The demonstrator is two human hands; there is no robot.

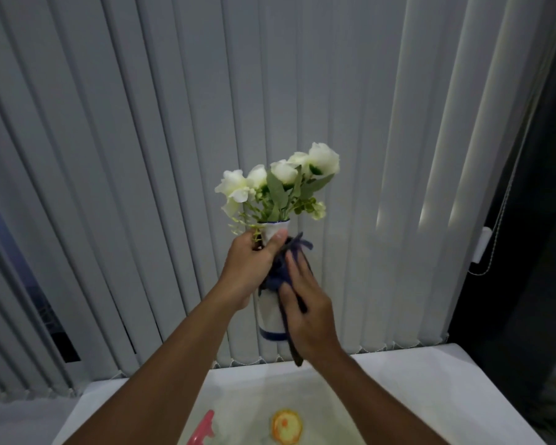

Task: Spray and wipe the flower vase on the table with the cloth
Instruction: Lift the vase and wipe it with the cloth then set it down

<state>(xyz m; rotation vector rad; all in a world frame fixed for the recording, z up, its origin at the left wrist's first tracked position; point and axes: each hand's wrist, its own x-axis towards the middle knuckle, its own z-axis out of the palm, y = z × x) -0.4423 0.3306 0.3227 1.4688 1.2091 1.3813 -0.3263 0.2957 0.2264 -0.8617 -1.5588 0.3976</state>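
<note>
While left hand (249, 268) grips white blue-banded vase (270, 313), right hand (305, 313) presses cloth (278, 274).

Cloth (286, 268) and hands hide the vase's (272, 313) middle — pink object (204, 428) cut off below.

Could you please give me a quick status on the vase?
Left hand grips white blue-banded vase near its rim, lifted off table. Right hand presses dark blue cloth against it. Nothing obstructing.

White, blue-banded vase (270, 311) held upright above the table, dark, seemingly blue cloth (278, 274) against it.
</note>
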